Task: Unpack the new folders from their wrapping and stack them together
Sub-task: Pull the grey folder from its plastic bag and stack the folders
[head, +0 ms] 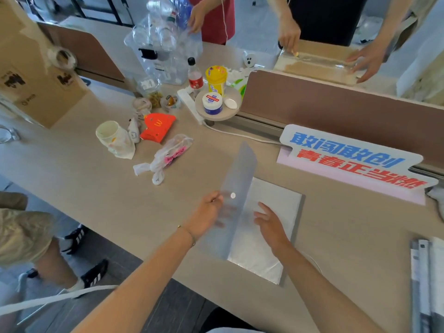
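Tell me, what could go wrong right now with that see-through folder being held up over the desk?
The left hand alone pinches the translucent folder at one edge, so the floppy sheet could bend or slip free. The right hand hovers open, not gripping anything. The wrapped stack reaches the near edge of the desk, so a nudge might slide it off. A swing leftward could brush the plastic bag.

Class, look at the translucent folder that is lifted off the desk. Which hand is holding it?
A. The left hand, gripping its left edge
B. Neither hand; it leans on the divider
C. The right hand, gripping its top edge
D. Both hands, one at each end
A: the left hand pinches the left edge of the translucent folder, while the right hand hovers open beside it over the stack of folders.
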